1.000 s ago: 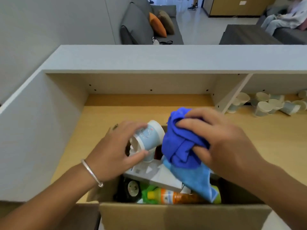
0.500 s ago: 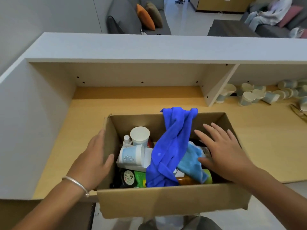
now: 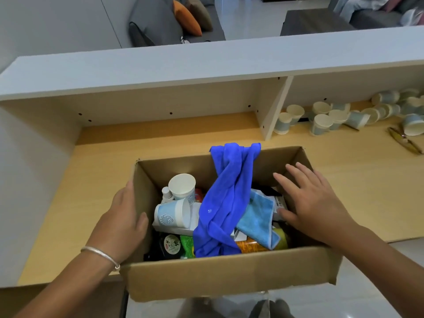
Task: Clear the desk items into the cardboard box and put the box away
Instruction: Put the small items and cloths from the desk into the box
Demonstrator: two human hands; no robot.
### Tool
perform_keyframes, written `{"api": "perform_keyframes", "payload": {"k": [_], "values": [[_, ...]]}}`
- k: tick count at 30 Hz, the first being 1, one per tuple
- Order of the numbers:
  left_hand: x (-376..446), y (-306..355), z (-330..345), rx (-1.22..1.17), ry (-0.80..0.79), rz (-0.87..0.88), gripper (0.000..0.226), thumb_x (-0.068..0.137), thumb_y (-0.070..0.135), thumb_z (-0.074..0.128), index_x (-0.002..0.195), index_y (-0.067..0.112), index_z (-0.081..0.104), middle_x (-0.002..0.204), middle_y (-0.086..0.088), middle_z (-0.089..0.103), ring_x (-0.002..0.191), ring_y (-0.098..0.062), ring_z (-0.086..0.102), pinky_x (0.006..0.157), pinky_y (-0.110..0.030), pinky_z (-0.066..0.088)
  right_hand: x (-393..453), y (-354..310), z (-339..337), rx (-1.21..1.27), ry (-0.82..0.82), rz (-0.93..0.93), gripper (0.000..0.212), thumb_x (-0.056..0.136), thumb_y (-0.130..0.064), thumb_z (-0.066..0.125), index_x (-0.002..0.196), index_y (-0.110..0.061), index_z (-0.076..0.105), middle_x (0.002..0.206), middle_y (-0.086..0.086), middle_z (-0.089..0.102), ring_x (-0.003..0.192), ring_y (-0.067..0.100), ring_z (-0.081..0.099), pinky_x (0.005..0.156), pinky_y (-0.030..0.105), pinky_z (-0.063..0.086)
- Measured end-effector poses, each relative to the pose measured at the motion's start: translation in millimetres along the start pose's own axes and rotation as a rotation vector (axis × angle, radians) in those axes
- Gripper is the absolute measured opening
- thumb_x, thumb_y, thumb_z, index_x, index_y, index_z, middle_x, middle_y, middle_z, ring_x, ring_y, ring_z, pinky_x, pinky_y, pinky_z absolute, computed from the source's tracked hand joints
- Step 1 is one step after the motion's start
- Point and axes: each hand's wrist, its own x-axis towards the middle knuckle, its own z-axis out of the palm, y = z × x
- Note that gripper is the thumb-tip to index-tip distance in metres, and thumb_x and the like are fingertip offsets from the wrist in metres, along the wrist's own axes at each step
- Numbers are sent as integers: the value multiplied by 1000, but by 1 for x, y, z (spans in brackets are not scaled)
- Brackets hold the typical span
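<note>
An open cardboard box [image 3: 220,275] sits at the desk's front edge, its near part overhanging. A dark blue cloth [image 3: 226,198] drapes from the back rim down over the contents, beside a light blue cloth [image 3: 259,220]. Two paper cups [image 3: 181,187] lie in the left half, over a white packet, a black jar [image 3: 171,245] and an orange bottle [image 3: 249,245]. My left hand [image 3: 120,222] grips the box's left wall, thumb inside. My right hand [image 3: 309,200] hovers over the right half of the box, fingers spread, holding nothing.
The wooden desk [image 3: 96,184] runs under a grey shelf [image 3: 160,65] with a divider panel [image 3: 273,106]. Several paper cups [image 3: 325,120] lie scattered at the back right, with a pair of tongs [image 3: 403,140] near the right edge. Sofas stand beyond.
Both hands released the cup and blue cloth into the box. The left hand moved to the box's left wall; the right hand opened and shifted right over the box.
</note>
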Motion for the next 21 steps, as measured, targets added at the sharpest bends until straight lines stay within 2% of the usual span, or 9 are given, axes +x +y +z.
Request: {"api": "perform_keyframes", "payload": {"k": [7,12,15,21], "values": [[6,109,42,46,-24,6,80,89,17,57,152,9,8,147,-15,33,99,-41,59,74,-42,51,-20,113,1,41,6,54,78,76,-53,67,144,-24,42,150,12,39,142,30,26,115,47,18],[13,183,72,69,-25,-8,80,89,20,57,152,8,9,146,-16,32,83,-38,60,66,-40,50,-26,195,0,57,-12,60,78,79,-56,62,146,-27,36,153,9,34,145,27,20,117,43,12],[16,224,86,58,-34,-8,80,89,20,57,152,8,8,146,-16,32,84,-37,60,67,-41,50,-28,238,-2,66,-23,64,78,80,-57,61,148,-27,34,154,8,32,146,25,17,117,40,8],[16,291,105,5,-63,6,82,90,21,56,152,10,4,148,-13,28,82,-32,59,66,-40,51,-28,303,-7,45,-61,95,77,79,-57,62,145,-25,40,150,9,38,144,27,23,116,45,17]]}}
